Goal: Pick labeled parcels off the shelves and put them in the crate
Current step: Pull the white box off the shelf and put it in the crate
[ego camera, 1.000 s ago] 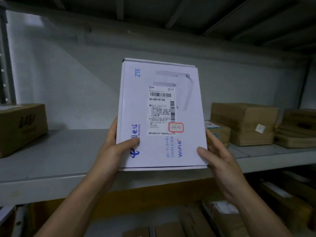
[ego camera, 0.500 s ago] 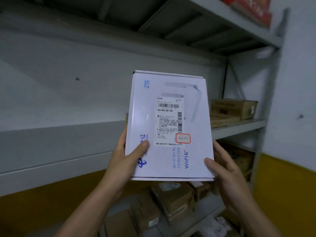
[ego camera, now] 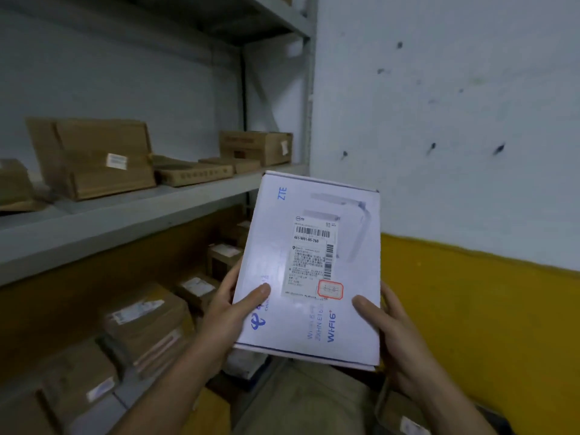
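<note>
A flat white router box (ego camera: 314,262) with blue ZTE and WiFi 6 print and a white shipping label (ego camera: 310,255) is held up in front of me, clear of the shelves. My left hand (ego camera: 232,312) grips its lower left edge, thumb lying on the front face. My right hand (ego camera: 389,328) grips the lower right edge, thumb on the front too. The fingers of both hands are hidden behind the box. No crate is in view.
A grey metal shelf (ego camera: 125,215) runs along the left with brown cardboard parcels (ego camera: 94,158) on it, and more labeled parcels (ego camera: 147,324) sit on the level below. A white wall with a yellow lower band (ego camera: 486,309) stands to the right.
The view has swung right, away from the shelf towards the side wall. The white box has come lower and off the shelf, still held in both hands the same way.
</note>
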{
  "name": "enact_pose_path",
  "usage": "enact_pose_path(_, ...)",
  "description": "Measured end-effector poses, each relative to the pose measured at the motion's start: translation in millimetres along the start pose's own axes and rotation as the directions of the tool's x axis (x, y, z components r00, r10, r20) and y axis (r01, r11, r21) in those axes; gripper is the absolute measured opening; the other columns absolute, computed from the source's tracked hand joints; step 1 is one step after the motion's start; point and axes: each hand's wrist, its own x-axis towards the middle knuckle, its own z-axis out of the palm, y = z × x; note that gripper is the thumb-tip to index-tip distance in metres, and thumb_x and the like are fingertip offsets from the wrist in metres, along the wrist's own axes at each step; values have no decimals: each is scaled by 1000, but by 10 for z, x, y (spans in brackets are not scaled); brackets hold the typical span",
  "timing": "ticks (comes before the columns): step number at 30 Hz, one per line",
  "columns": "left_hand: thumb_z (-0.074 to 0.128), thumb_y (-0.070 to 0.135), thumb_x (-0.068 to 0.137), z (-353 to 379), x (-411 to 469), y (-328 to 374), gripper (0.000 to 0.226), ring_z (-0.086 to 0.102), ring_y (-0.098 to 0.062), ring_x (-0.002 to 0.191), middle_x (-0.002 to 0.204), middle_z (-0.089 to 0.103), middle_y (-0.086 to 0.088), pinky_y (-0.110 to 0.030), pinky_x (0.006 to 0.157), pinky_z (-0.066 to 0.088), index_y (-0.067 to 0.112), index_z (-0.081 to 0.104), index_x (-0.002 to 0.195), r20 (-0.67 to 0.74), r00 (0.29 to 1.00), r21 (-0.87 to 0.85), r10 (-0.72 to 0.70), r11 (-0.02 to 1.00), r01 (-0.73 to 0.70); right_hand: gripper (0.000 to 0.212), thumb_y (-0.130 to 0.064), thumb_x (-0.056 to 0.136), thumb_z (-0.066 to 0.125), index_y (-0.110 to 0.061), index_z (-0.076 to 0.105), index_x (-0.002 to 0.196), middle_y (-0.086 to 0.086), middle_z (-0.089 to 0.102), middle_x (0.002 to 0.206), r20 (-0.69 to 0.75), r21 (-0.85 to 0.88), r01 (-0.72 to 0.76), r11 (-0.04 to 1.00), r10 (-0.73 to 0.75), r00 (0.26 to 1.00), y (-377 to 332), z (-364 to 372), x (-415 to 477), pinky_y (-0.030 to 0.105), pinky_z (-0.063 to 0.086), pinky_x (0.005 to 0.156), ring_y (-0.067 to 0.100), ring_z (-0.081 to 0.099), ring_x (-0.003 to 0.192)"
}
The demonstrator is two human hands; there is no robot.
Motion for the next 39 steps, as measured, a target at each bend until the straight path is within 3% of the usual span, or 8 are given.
enact_pose_path(4,70,20,85,670,170,-357,51,72,-14,91,113,70,9,-26,66,58,44,51,125,123,992,18,-30,999,28,61,-16,76,72,-29,52,131,7,72,116,-103,74,-62,995,70,992,83,-693,-113,51,59,78,32,71,99)
enact_pose_path(7,68,19,87,1116,260,-629,48,71,-13,92,116,69,4,-24,68,59,34,53,129,198,976,40,-86,996,80,56,-12,79,67,-21,52,133,9,71,118,-179,182,-91,979,124,976,200,-1141,-182,44,60,72,31,71,101)
enact_pose_path(14,86,62,51,1910,533,-1431,112,51,-21,125,143,47,8,-47,106,42,36,32,146,255,914,44,-316,948,316,51,-8,89,63,-20,49,137,7,71,119,-430,273,-40,961,159,889,475,-2052,-106,44,60,73,30,70,103)
enact_pose_path(17,88,52,53,2300,615,-1791,98,59,-18,118,131,61,7,-43,106,43,31,44,138,343,854,-65,-391,897,437,50,-7,91,62,-20,49,137,6,71,119,-488,297,-9,955,160,858,572,-2367,59,47,61,76,29,70,105)
enact_pose_path(22,75,37,76,3078,880,-2225,59,66,-14,110,120,69,5,-29,92,49,28,53,129,594,653,-29,-471,798,602,53,-9,88,64,-22,48,137,7,70,121,-578,302,40,952,150,802,705,-2841,576,47,60,77,30,68,109)
enact_pose_path(27,71,20,81,3751,1360,-2490,51,68,-15,105,115,72,1,-31,88,51,24,54,129,563,672,-100,-480,768,632,59,-12,84,67,-21,47,138,9,66,128,-601,340,60,938,168,782,852,-3243,1146,53,55,89,32,64,115)
enact_pose_path(33,73,22,71,4179,1885,-2743,60,68,-21,107,115,71,-6,-39,93,51,19,55,128,584,601,-40,-546,720,693,67,-13,79,76,-14,46,138,14,61,134,-604,367,10,930,230,763,958,-3868,1456,59,43,104,36,59,121)
enact_pose_path(39,78,19,75,4675,2349,-3184,65,62,-29,116,125,66,-9,-51,105,43,19,52,134,610,523,49,-595,687,725,61,-14,86,67,-21,42,142,5,66,128,-732,321,28,947,229,642,756,-4844,1728,37,56,76,23,69,104)
